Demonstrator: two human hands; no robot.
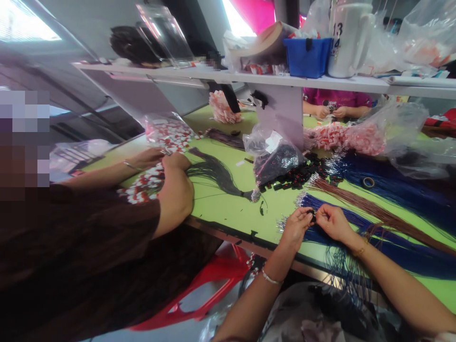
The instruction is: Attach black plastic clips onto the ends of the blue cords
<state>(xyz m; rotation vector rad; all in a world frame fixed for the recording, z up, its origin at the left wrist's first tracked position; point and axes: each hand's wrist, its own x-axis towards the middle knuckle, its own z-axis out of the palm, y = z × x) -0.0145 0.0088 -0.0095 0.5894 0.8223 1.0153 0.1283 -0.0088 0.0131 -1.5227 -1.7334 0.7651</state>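
My left hand (296, 229) pinches a small black connector housing (312, 216) between thumb and fingers. My right hand (334, 222) is closed close beside it, fingertips pressed together at the housing; a wire end is probably in them but too small to make out. Beneath both hands lie blue wires (399, 244) with silvery metal ends. A bundle of brown wires (359, 202) runs slantwise behind my right hand. Loose blue and brown wires (344, 266) hang over the table edge under my right wrist. Black housings (299, 175) are heaped beyond my hands.
On the left, a co-worker's arm (176, 190) reaches over red-and-white connectors (142, 187). Dark wires (221, 173) lie mid-table by a plastic bag (272, 152). A shelf (263, 78) carries a blue bin (308, 57) and a white mug (347, 42). A red stool (213, 280) stands below.
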